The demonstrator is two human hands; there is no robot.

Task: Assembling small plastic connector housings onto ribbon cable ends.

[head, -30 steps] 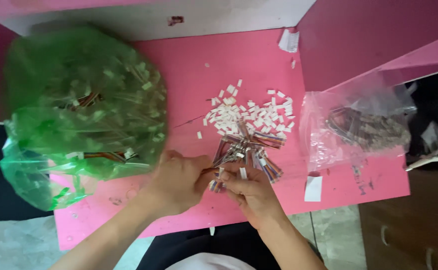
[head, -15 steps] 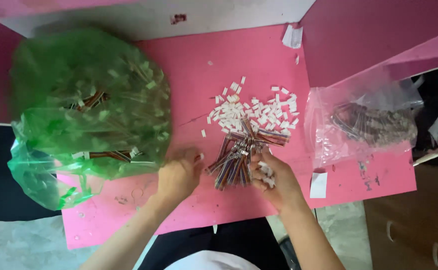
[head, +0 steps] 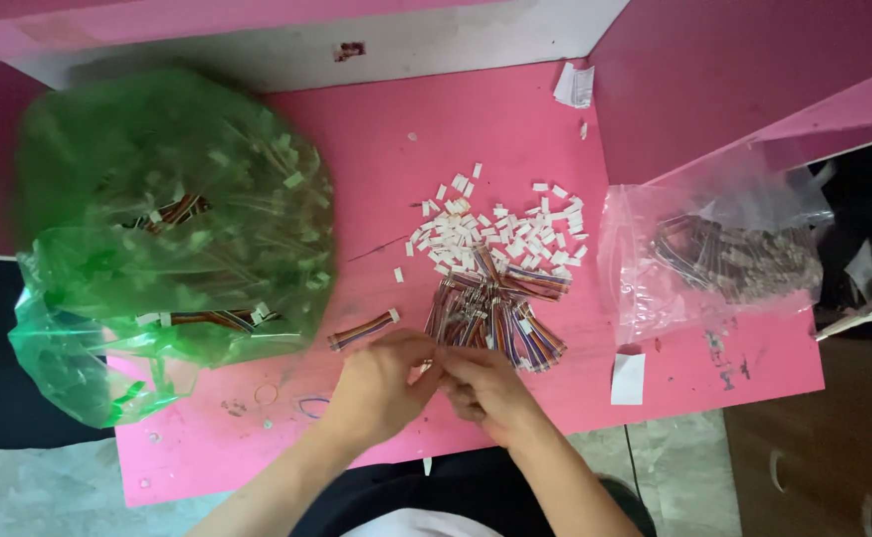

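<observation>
Since half a second ago both hands have drawn together at the near edge of the pink counter (head: 257, 457), leaving the pile of ribbon cables (head: 495, 313) they were sorting through. The left hand (head: 381, 383) and right hand (head: 485, 390) now meet fingertip to fingertip, pinched on something small; what it is cannot be made out. One single ribbon cable (head: 361, 331) lies at 10 o'clock from them, white connectors (head: 495, 231) at 12, green bag (head: 172, 239) at 10, clear bag (head: 719, 249) at 2.
</observation>
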